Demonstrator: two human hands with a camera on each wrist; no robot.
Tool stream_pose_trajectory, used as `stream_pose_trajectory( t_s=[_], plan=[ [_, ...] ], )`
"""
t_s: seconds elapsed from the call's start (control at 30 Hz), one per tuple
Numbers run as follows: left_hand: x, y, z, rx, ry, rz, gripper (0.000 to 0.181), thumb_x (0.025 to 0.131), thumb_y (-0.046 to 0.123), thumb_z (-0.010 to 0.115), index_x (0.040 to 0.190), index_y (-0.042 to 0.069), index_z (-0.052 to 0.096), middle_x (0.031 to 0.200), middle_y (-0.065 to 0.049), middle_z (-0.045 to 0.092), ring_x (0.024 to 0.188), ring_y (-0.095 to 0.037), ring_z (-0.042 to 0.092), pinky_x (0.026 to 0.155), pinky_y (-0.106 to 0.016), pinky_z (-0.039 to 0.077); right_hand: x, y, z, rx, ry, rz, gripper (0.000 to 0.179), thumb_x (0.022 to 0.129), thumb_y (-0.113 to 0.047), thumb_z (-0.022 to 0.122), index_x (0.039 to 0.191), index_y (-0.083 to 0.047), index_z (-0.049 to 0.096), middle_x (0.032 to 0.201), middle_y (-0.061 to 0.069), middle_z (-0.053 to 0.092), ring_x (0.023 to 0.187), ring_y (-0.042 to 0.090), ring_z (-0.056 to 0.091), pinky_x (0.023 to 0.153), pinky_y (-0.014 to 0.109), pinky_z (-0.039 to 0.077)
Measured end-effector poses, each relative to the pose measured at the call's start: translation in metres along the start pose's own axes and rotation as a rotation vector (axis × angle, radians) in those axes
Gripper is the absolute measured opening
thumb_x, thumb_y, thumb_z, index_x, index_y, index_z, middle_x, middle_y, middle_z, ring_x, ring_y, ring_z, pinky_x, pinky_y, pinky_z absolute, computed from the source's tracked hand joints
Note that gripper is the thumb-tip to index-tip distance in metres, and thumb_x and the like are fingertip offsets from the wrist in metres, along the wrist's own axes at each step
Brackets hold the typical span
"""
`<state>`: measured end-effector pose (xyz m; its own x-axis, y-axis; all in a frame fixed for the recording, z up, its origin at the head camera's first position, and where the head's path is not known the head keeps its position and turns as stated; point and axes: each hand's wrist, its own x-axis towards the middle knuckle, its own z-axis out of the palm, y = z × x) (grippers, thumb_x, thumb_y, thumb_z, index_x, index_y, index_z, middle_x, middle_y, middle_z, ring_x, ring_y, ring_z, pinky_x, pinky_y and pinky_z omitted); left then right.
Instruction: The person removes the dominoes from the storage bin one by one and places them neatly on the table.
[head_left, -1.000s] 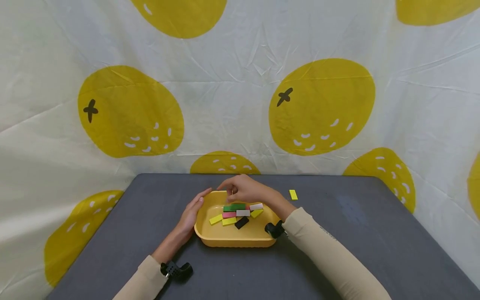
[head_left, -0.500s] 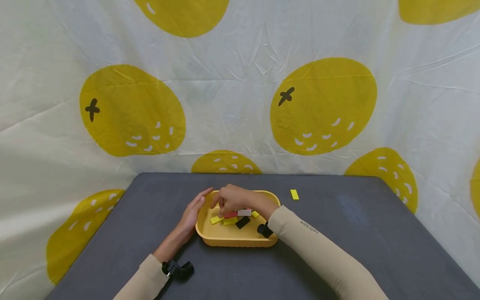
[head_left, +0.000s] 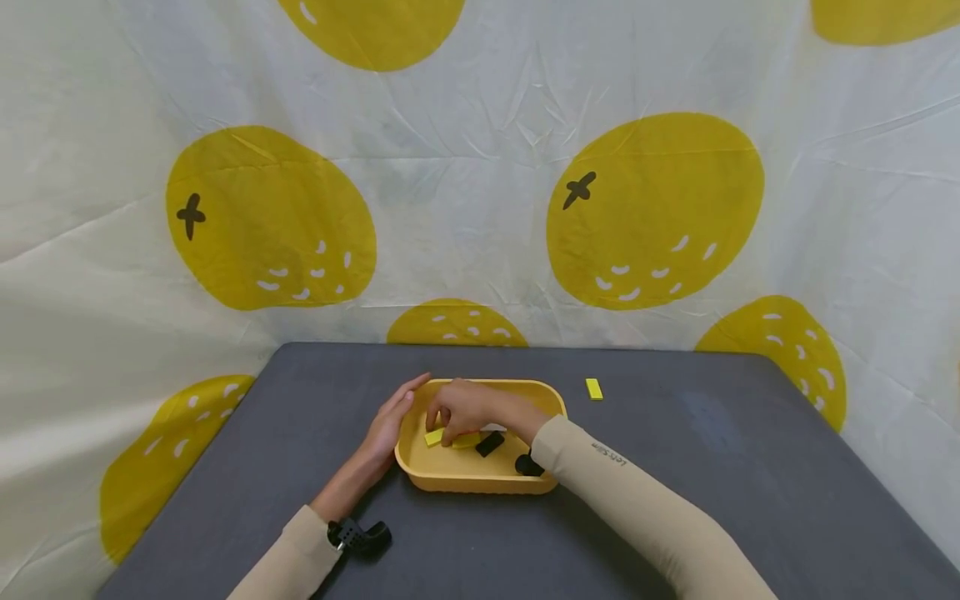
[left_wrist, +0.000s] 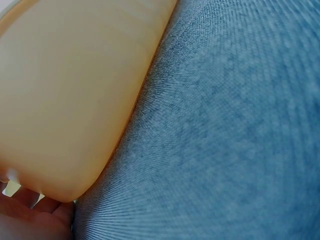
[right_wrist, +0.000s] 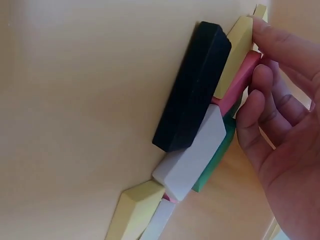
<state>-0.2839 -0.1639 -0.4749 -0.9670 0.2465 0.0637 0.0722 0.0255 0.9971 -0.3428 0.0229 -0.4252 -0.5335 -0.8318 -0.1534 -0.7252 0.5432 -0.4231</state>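
Observation:
My left hand (head_left: pixel 385 431) lies along the outer left side of the yellow tray (head_left: pixel 480 482), fingers and thumb stretched over its rim. In the left wrist view, fingers (left_wrist: pixel 47 205) show past the tray's corner. My right hand (head_left: pixel 467 406) is down inside the tray with its fingers bent. Its thumb touches the end of a yellow block (right_wrist: pixel 235 65), close to another yellow block (head_left: pixel 433 437); the index fingertip is hidden, so a grip cannot be told. Bent fingers lie against a pink block (right_wrist: pixel 242 82). Black (right_wrist: pixel 192 90), white (right_wrist: pixel 192 155) and green (right_wrist: pixel 215 157) blocks lie beside them.
A loose yellow block (head_left: pixel 594 389) lies on the grey table (head_left: pixel 675 500), behind and right of the tray. Further yellow (right_wrist: pixel 132 210) and white (right_wrist: pixel 159 220) blocks lie in the tray. A patterned cloth (head_left: pixel 457 217) hangs behind the table.
My right hand has come from the tray's far edge down to the blocks at its left middle, covering several of them. The left hand stays at the tray's side; the view shifts slightly.

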Motion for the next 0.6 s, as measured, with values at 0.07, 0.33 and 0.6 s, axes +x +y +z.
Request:
stream_pose_trajectory(
  t_s=[0.07,0.33,0.6],
  plan=[
    [0.0,0.001,0.0,0.002,0.005,0.002,0.049,0.115,0.027,0.027,0.161,0.012,0.037,0.169,-0.011,0.03,0.157,-0.032,0.029,0.123,-0.054,0.031,0.0,0.001,0.001,-0.003,0.007,-0.002,0.026,0.086,-0.019,0.086,0.111,-0.018,0.081,0.083,-0.008,0.075,0.063,0.005,0.059,0.091,0.028,0.052],
    [0.0,0.001,0.0,0.002,0.002,0.005,0.049,0.115,0.026,0.027,0.161,0.011,0.036,0.17,-0.011,0.029,0.158,-0.032,0.026,0.125,-0.057,0.027,-0.002,-0.001,-0.001,0.011,0.012,-0.024,0.022,0.087,-0.016,0.084,0.109,-0.017,0.081,0.069,-0.009,0.064,0.055,0.005,0.051,0.074,0.022,0.045],
    [-0.001,0.001,0.0,-0.009,0.0,0.004,0.049,0.116,0.026,0.026,0.161,0.01,0.036,0.169,-0.012,0.03,0.157,-0.033,0.028,0.124,-0.055,0.029,-0.008,-0.002,-0.012,0.07,0.039,-0.023,0.018,0.088,-0.014,0.082,0.106,-0.016,0.081,0.069,-0.007,0.064,0.054,0.005,0.05,0.057,0.017,0.043]
  ],
)
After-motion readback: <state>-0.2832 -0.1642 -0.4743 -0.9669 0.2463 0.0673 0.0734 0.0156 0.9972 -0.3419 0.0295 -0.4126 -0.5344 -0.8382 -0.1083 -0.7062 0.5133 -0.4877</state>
